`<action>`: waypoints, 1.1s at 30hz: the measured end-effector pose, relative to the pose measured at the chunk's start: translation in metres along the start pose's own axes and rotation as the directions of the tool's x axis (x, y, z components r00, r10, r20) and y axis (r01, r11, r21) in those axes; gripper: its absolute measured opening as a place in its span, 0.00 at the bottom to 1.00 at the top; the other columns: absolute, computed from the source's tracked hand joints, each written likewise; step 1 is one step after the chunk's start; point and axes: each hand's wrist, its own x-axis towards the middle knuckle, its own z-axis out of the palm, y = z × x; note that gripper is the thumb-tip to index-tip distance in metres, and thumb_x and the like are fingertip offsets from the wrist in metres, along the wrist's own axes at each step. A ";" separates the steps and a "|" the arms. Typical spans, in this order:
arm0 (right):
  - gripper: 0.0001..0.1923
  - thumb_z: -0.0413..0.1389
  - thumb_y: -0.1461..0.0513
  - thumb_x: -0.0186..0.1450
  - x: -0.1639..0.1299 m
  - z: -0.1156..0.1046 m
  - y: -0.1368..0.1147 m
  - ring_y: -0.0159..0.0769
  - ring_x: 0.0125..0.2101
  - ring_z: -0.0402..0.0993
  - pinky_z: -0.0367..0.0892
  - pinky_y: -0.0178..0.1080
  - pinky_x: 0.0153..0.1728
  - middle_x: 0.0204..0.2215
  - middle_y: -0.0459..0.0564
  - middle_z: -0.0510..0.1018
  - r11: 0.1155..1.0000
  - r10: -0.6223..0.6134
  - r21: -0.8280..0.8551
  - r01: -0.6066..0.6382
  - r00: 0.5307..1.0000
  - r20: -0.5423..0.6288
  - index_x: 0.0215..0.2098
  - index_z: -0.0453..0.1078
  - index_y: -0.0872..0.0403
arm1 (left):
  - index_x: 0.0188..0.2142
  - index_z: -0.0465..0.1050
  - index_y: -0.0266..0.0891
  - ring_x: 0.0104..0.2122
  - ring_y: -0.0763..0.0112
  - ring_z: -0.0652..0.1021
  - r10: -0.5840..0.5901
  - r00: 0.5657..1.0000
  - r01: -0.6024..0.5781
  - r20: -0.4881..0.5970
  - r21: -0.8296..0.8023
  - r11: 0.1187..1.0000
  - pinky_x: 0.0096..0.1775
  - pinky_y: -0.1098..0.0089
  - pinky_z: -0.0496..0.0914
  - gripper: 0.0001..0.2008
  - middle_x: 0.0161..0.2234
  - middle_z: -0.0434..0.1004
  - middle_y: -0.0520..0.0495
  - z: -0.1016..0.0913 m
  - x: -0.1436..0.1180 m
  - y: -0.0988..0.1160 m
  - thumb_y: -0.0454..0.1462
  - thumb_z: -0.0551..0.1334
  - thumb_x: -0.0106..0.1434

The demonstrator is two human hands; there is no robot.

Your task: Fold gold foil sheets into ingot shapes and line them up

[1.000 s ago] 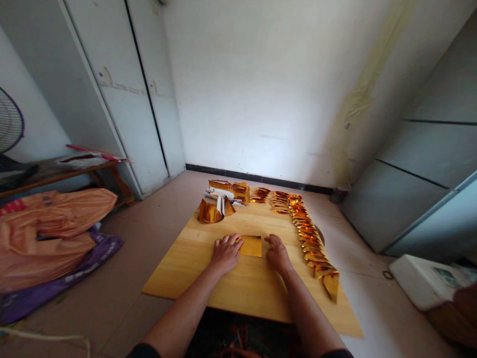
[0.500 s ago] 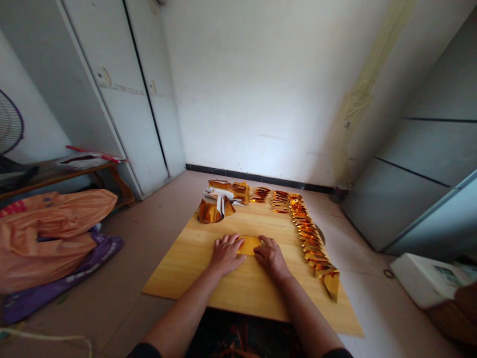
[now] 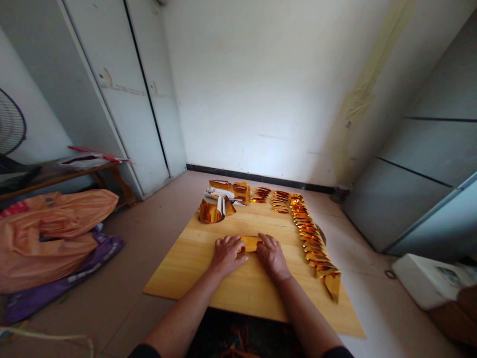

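From where I stand, the left hand (image 3: 226,254) lies palm-down on the desk (image 3: 194,263), its fingers (image 3: 234,242) spread flat and pressing the left end of a small gold foil sheet (image 3: 251,243); they are not curled round it, only bearing down on it. The sheet sits between the two sets of fingers, near the middle of the desk, with only a narrow strip of it showing in the gap. The right hand (image 3: 272,255) mirrors the left, its fingers (image 3: 264,240) laid over the sheet's right end, flat and pressing rather than pinching, so far as I can tell; whether a fingertip is tucked under an edge I cannot see. To make this crease well, I would judge that both hands should keep even pressure, hold the edges lined up before bearing down, and run the fingertips outward along the fold so the slippery foil does not creep on the smooth wood. The sheet's long axis runs left to right, from one hand to the other, lying flat and square to the desk's near edge; its two ends look alike, so I can tell no front. Beyond the left fingers stands a curled foil band (image 3: 209,212) beside a stack of foil sheets (image 3: 231,190). Beyond and to the right of the right fingers, a row of folded gold pieces (image 3: 311,239) overlaps along the desk's right side down to its near corner.
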 end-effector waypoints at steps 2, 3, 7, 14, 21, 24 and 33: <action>0.10 0.49 0.64 0.67 0.001 -0.001 0.000 0.38 0.50 0.61 0.59 0.39 0.44 0.51 0.51 0.71 1.000 0.009 0.030 -0.009 1.000 0.019 0.33 0.71 0.52 | 0.36 0.71 0.46 0.48 0.62 0.67 0.008 1.000 -0.008 -0.011 -0.013 1.000 0.48 0.58 0.57 0.07 0.51 0.70 0.52 0.000 0.000 -0.001 0.40 0.63 0.56; 0.10 0.48 0.64 0.68 0.001 -0.001 0.000 0.37 0.48 0.63 0.59 0.38 0.43 0.48 0.51 0.73 0.999 0.017 0.048 -0.019 0.999 0.038 0.32 0.71 0.52 | 0.36 0.72 0.47 0.48 0.63 0.68 0.010 1.000 -0.010 -0.022 -0.018 1.000 0.48 0.58 0.57 0.06 0.51 0.71 0.52 0.000 0.000 -0.002 0.39 0.62 0.57; 0.13 0.46 0.63 0.69 0.002 0.001 0.005 0.34 0.36 0.66 0.58 0.35 0.37 0.33 0.49 0.75 0.991 0.070 0.103 -0.081 0.992 0.107 0.31 0.69 0.53 | 0.35 0.75 0.45 0.44 0.66 0.70 0.023 0.999 -0.026 -0.036 -0.079 0.997 0.46 0.62 0.59 0.08 0.42 0.75 0.50 0.002 0.002 -0.006 0.35 0.57 0.61; 0.08 0.51 0.61 0.65 0.005 -0.004 0.012 0.34 0.35 0.67 0.60 0.34 0.38 0.31 0.47 0.75 0.943 0.118 0.294 -0.155 0.983 0.141 0.33 0.70 0.53 | 0.32 0.77 0.44 0.42 0.68 0.72 -0.126 0.992 0.128 0.030 -0.102 0.987 0.43 0.67 0.61 0.09 0.38 0.77 0.50 0.004 0.017 -0.008 0.36 0.56 0.61; 0.11 0.48 0.63 0.66 0.015 0.000 0.002 0.34 0.37 0.71 0.61 0.33 0.39 0.34 0.48 0.78 0.904 0.363 0.192 -0.382 0.923 0.127 0.38 0.73 0.53 | 0.36 0.76 0.46 0.42 0.69 0.74 -0.269 0.960 0.273 0.076 -0.051 0.961 0.41 0.68 0.61 0.09 0.39 0.79 0.53 0.004 0.030 0.004 0.37 0.56 0.62; 0.11 0.49 0.63 0.65 0.018 0.001 -0.002 0.34 0.37 0.72 0.60 0.32 0.38 0.34 0.48 0.79 0.906 0.399 0.091 -0.414 0.905 0.146 0.39 0.72 0.52 | 0.38 0.75 0.46 0.42 0.68 0.74 -0.270 0.962 0.272 0.048 -0.038 0.961 0.42 0.68 0.60 0.09 0.40 0.79 0.52 0.007 0.030 0.004 0.38 0.56 0.63; 0.10 0.48 0.63 0.66 0.024 -0.002 -0.009 0.34 0.36 0.72 0.58 0.33 0.36 0.33 0.50 0.78 0.909 0.417 -0.076 -0.410 0.891 0.179 0.40 0.71 0.54 | 0.40 0.73 0.45 0.42 0.68 0.74 -0.244 0.970 0.245 0.017 -0.014 0.970 0.42 0.68 0.60 0.08 0.39 0.78 0.51 0.012 0.026 0.003 0.36 0.56 0.62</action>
